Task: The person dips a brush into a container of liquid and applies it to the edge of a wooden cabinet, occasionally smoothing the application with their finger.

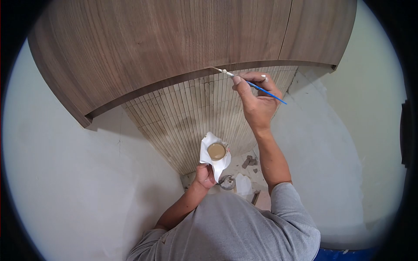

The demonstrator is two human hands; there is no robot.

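My right hand (pixel 257 98) pinches a thin paintbrush (pixel 275 98) with a blue handle. The brush tip meets the lower edge of a brown wood-grain cabinet panel (pixel 174 39). A whitish smear shows on one of the right fingers. Lower down, my left hand (pixel 205 175) is closed around a small cup of tan paint (pixel 216 152). White paper (pixel 222 167) wraps the cup and partly hides the left fingers.
Below the cabinet, a ribbed beige tile wall (pixel 187 113) spans between pale plaster walls (pixel 87 174). On the floor lie brown scraps (pixel 249 162), a white piece (pixel 244 185) and a round grey object (pixel 227 182). Something blue (pixel 348 254) shows at bottom right.
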